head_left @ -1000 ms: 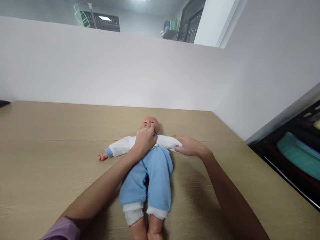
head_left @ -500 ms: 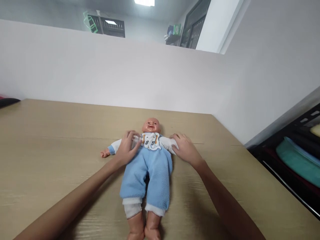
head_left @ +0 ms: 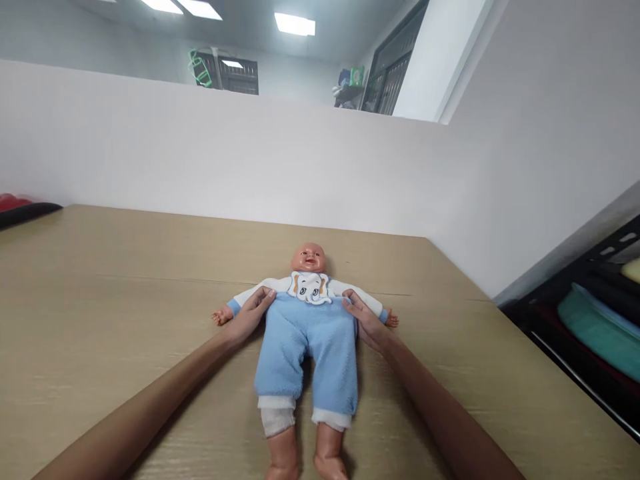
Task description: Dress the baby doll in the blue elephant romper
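A baby doll (head_left: 311,260) lies face up on the wooden table, head toward the wall and arms spread out to both sides. It wears an outfit (head_left: 305,333) with blue trousers, white sleeves and an elephant face on the chest; white cuffs end above its bare feet. My left hand (head_left: 253,312) is closed on the outfit's side below the left-hand sleeve, thumb and fingers pinched at the cloth. On the other side my right hand (head_left: 365,320) pinches the outfit at the same height. The undersides of both hands are hidden.
The table (head_left: 150,353) reaches to a white wall (head_left: 250,160) with an opening above it. At the right stands a black rack (head_left: 545,313) holding folded cloths (head_left: 600,327). A red item (head_left: 13,201) shows at the far left.
Both hands have come down from the doll's upper arms to the outfit's sides and closed on the cloth. The doll's arms now lie straighter outward and its legs farther apart.
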The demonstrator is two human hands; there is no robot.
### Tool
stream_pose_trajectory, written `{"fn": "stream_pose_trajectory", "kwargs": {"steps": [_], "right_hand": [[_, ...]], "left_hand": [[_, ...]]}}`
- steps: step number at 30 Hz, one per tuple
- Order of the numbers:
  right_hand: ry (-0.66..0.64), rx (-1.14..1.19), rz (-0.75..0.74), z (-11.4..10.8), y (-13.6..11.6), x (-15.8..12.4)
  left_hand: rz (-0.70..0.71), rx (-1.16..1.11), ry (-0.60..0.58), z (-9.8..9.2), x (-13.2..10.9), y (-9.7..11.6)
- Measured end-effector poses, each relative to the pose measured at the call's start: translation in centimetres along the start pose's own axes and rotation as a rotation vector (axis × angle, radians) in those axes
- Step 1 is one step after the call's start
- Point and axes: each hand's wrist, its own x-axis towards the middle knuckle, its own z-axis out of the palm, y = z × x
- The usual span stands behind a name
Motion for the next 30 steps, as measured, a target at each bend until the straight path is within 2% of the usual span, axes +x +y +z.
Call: {"fn": "stream_pose_trajectory", "kwargs": {"steps": [6,9,15,18,20,22,24,27,30], "right_hand": [[0.164,-0.125,-0.127,0.2,1.0,0.9],[0.235,-0.266,-0.191,0.4,2.0,0.7],[0.347,-0.559,-0.326,0.0,2.1,-0.1],[0.378,-0.89,-0.405,-2.0,1.4,-0.5],[0.323,-1.066,-0.417,-3.6,1.2,-0.7],[0.258,-1.14,-0.379,-5.0,1.0,-0.8],[0.228,-1.164,-0.322,-5.8,0.7,-0.9],[0.25,-1.207,-0.331,-6.0,-1.3,-0.9],[0.285,-1.274,-0.488,-5.3,-5.2,-0.9]], "left_hand": [[0.104,0.202,-0.15,-0.5,0.2,-0.3],[0.15,0.349,-0.144,-0.6,0.2,-0.7],[0.308,0.631,0.015,-0.4,-0.1,-1.8],[0.331,0.675,0.115,-0.7,0.0,-2.0],[0.336,0.674,0.202,-0.9,0.1,-1.6],[0.353,0.646,0.269,-0.7,0.2,-0.6],[0.405,0.605,0.262,0.1,0.4,1.1],[0.533,0.568,0.112,2.8,0.9,4.4],[0.648,0.599,-0.038,6.9,2.6,7.3]]}}
